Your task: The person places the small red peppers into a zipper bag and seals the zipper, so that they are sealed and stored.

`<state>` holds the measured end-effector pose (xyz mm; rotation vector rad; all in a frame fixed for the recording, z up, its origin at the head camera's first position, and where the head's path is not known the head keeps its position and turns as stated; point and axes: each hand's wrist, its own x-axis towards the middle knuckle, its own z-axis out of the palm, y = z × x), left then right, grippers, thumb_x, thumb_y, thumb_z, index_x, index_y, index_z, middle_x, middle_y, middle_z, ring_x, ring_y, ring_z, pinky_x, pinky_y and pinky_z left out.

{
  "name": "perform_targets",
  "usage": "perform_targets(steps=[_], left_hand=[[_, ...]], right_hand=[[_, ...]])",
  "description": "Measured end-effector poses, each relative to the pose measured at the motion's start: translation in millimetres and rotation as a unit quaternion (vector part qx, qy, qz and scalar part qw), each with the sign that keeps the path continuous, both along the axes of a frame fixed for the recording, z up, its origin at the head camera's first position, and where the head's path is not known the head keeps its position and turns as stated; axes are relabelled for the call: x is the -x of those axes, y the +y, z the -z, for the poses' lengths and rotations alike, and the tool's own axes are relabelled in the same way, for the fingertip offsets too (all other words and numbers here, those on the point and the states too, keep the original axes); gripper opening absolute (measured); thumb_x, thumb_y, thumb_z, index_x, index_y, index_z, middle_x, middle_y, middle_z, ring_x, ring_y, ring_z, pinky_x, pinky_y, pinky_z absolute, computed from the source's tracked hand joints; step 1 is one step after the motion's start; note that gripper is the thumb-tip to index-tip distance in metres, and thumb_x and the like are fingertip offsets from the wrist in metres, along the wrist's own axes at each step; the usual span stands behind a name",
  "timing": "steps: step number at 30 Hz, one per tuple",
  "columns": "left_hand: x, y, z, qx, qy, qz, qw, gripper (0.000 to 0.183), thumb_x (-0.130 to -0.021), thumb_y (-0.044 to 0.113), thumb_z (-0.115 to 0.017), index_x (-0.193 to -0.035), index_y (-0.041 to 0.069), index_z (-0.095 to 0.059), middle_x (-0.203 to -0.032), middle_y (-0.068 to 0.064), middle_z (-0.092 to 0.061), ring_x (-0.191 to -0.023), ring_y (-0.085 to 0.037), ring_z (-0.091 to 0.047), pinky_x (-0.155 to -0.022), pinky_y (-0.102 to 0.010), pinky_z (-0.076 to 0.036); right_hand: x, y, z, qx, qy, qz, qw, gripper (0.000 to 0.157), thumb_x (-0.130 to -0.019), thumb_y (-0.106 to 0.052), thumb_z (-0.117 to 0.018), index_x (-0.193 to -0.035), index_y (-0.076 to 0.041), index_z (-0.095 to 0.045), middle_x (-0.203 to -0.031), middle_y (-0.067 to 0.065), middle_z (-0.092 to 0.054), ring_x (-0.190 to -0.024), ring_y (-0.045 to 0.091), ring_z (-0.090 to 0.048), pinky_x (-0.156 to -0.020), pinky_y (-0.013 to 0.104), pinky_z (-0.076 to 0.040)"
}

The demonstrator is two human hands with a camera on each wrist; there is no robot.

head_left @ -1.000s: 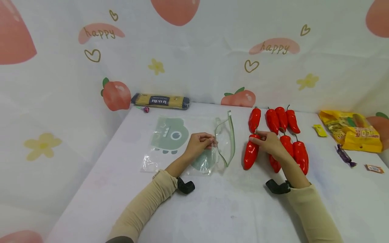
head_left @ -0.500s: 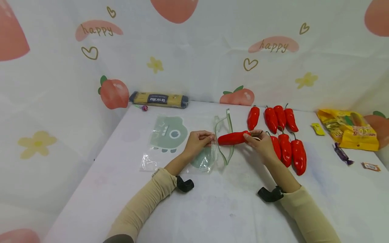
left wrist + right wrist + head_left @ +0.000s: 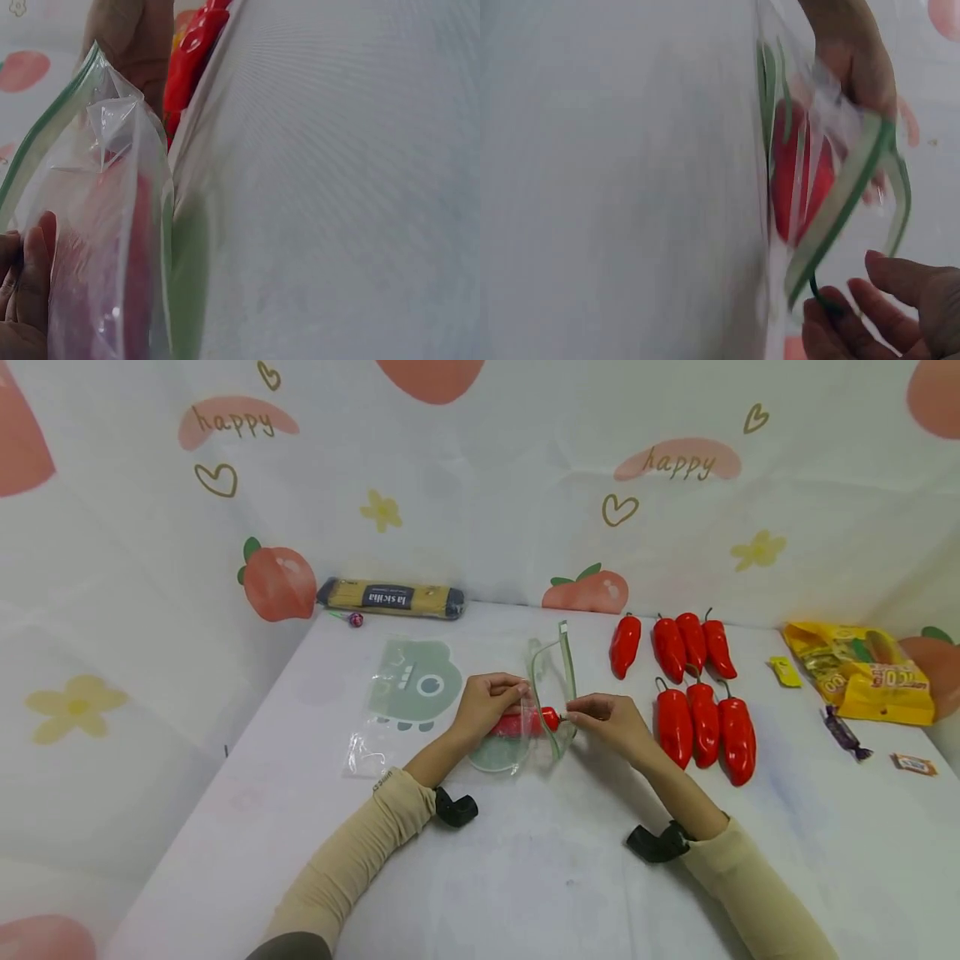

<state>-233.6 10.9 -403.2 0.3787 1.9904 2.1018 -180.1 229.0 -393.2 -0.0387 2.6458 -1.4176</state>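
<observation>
A clear zip bag (image 3: pixel 416 693) printed with a green cartoon monster lies on the table, its green-edged mouth standing apart on the right. My left hand (image 3: pixel 482 708) pinches the bag's upper layer near the mouth. Inside the bag is a red chili pepper (image 3: pixel 551 719), its stem end towards the opening. At the mouth is my right hand (image 3: pixel 611 720); in the right wrist view its thumb is apart from the fingers (image 3: pixel 885 315), and the dark green stem (image 3: pixel 819 294) reaches them. The left wrist view shows the pepper blurred through the plastic (image 3: pixel 112 262).
Several more red peppers (image 3: pixel 705 727) lie in two rows to the right. Further right are a yellow snack bag (image 3: pixel 862 681) and small wrapped candies (image 3: pixel 843 733). A pasta packet (image 3: pixel 393 599) and a lollipop (image 3: pixel 356 620) lie at the back left.
My right hand has picked up a pepper from the front row and carried it left into the bag's mouth. The left hand has kept its grip on the bag.
</observation>
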Motion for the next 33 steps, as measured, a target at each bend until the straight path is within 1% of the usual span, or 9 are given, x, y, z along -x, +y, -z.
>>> perform_targets(steps=[3, 5, 9, 13, 18, 22, 25, 28, 33], left_hand=[[0.5, 0, 0.6, 0.009, -0.009, -0.002, 0.9999, 0.021, -0.087, 0.009, -0.062, -0.101, -0.006, -0.066, -0.088, -0.015, -0.071, -0.065, -0.004, -0.065, -0.066, -0.025, -0.058], [0.5, 0, -0.6, 0.015, -0.011, -0.005, 0.9998, 0.021, -0.087, 0.009, -0.062, -0.101, -0.005, -0.066, -0.087, -0.013, -0.071, -0.062, -0.003, -0.064, -0.064, -0.023, -0.057], [0.2, -1, -2.6, 0.018, -0.017, -0.009, 0.9997, 0.021, -0.086, 0.010, -0.062, -0.102, -0.004, -0.066, -0.087, -0.010, -0.071, -0.059, -0.001, -0.063, -0.060, -0.020, -0.056], [0.5, -1, -1.4, 0.015, -0.021, -0.012, 0.9996, 0.020, -0.086, 0.010, -0.062, -0.100, -0.005, -0.066, -0.084, -0.010, -0.071, -0.058, -0.002, -0.062, -0.059, -0.020, -0.056], [-0.8, 0, -0.3, 0.002, -0.014, -0.007, 0.9999, 0.020, -0.087, 0.007, -0.061, -0.100, -0.008, -0.065, -0.085, -0.012, -0.071, -0.061, -0.004, -0.063, -0.060, -0.019, -0.056], [-2.0, 0, 0.3, -0.003, -0.013, -0.009, 0.9999, 0.020, -0.087, 0.007, -0.061, -0.099, -0.008, -0.065, -0.084, -0.012, -0.071, -0.062, -0.003, -0.063, -0.060, -0.019, -0.056], [-1.9, 1, 0.3, -0.001, -0.013, -0.013, 0.9998, 0.020, -0.086, 0.007, -0.062, -0.099, -0.008, -0.065, -0.084, -0.013, -0.071, -0.062, -0.004, -0.063, -0.061, -0.019, -0.056], [-1.3, 1, 0.6, 0.005, -0.010, -0.011, 0.9999, 0.020, -0.087, 0.007, -0.061, -0.099, -0.007, -0.065, -0.085, -0.014, -0.071, -0.061, -0.003, -0.062, -0.061, -0.019, -0.056], [-1.7, -1, -2.5, 0.015, -0.014, -0.002, 0.9998, 0.020, -0.087, 0.009, -0.061, -0.099, -0.007, -0.066, -0.089, -0.017, -0.070, -0.064, -0.003, -0.063, -0.064, -0.021, -0.057]], right_hand=[[-4.7, 22, -5.8, -0.001, 0.015, 0.026, 1.000, 0.047, -0.090, -0.034, -0.056, -0.129, -0.008, -0.052, -0.125, 0.014, -0.059, -0.112, 0.028, -0.056, -0.095, 0.036, -0.049], [-8.0, 39, -10.3, -0.009, 0.021, 0.058, 0.998, 0.051, -0.092, -0.036, -0.053, -0.135, -0.009, -0.045, -0.130, 0.015, -0.054, -0.118, 0.029, -0.053, -0.095, 0.036, -0.047], [-14.6, 67, -16.0, -0.016, 0.010, 0.132, 0.991, 0.057, -0.093, -0.037, -0.049, -0.141, -0.011, -0.034, -0.140, 0.015, -0.043, -0.127, 0.031, -0.043, -0.097, 0.040, -0.042], [-16.6, 81, -15.6, -0.005, -0.013, 0.174, 0.985, 0.058, -0.094, -0.035, -0.047, -0.144, -0.013, -0.028, -0.148, 0.017, -0.030, -0.135, 0.036, -0.028, -0.102, 0.051, -0.037], [-14.5, 84, -12.9, -0.017, -0.027, 0.180, 0.983, 0.052, -0.096, -0.021, -0.044, -0.144, -0.013, -0.027, -0.150, 0.019, -0.022, -0.138, 0.038, -0.020, -0.102, 0.053, -0.036], [-14.1, 84, -12.1, -0.033, -0.036, 0.170, 0.984, 0.053, -0.095, -0.012, -0.044, -0.145, -0.012, -0.026, -0.147, 0.024, -0.025, -0.134, 0.042, -0.026, -0.100, 0.053, -0.038], [-13.3, 84, -10.8, -0.045, -0.049, 0.153, 0.986, 0.057, -0.094, -0.014, -0.048, -0.145, -0.010, -0.024, -0.146, 0.026, -0.027, -0.131, 0.044, -0.030, -0.099, 0.053, -0.040], [-11.4, 83, -8.5, -0.067, -0.069, 0.133, 0.987, 0.064, -0.092, -0.023, -0.054, -0.145, -0.008, -0.021, -0.145, 0.028, -0.026, -0.131, 0.045, -0.028, -0.099, 0.054, -0.040], [-8.3, 80, -9.7, -0.099, -0.088, 0.105, 0.986, 0.071, -0.090, -0.031, -0.056, -0.145, -0.005, -0.019, -0.143, 0.029, -0.029, -0.128, 0.044, -0.030, -0.095, 0.052, -0.045]])
